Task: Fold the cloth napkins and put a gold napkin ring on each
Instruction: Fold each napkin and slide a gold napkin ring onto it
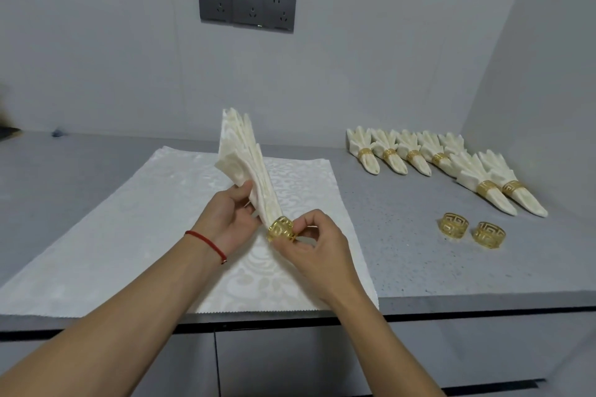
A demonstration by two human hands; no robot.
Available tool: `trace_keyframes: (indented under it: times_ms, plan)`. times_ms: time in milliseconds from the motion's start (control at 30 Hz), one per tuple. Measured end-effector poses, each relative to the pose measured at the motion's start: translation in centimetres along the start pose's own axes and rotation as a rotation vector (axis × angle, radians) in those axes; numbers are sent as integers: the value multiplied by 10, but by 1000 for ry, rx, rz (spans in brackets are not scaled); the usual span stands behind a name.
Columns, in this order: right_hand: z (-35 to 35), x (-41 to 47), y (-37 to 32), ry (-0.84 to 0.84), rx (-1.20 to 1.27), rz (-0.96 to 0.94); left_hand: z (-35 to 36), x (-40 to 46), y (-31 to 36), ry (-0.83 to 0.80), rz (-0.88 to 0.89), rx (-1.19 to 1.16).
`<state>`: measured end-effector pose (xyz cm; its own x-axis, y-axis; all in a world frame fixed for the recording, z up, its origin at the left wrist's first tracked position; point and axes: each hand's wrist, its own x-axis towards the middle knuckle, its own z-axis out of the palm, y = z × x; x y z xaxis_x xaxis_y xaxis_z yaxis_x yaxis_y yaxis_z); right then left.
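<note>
Both hands are busy: the right hand (317, 240) pinches a gold ring (281, 229) at the narrow end of a pleated napkin (246, 164), which the left hand (230, 214) grips just above a flat cloth (129, 222). Two spare rings (471, 230) sit near seven finished napkins (435, 159) on the grey counter (419, 261), sockets (246, 5) on the wall behind.

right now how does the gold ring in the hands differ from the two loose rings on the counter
The held ring sits around the folded napkin, pinched by the right hand; the two loose rings lie bare on the counter, untouched. The held ring is up off the surface; those rest on it. All share the gold cut-out pattern.
</note>
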<state>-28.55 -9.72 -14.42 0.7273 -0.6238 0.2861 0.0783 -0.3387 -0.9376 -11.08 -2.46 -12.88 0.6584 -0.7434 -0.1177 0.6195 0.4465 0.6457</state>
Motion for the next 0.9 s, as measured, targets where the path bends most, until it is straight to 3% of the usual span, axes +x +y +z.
trace_keyframes:
  times_ms: [133,300,467,667,900]
  plan:
    - [8,13,-5,120,-102,-110,1,-9,-17,-29,-83,-22]
    - [7,28,-16,79,-402,-196,8,-15,-24,-51,-116,121]
    - [10,31,-18,105,-492,-262,9,-18,-24,-84,-178,184]
    - [11,23,-7,191,-512,-347,8,-14,-10,-66,-39,9]
    - [16,23,-1,164,-606,-316,26,-13,-17,85,-32,347]
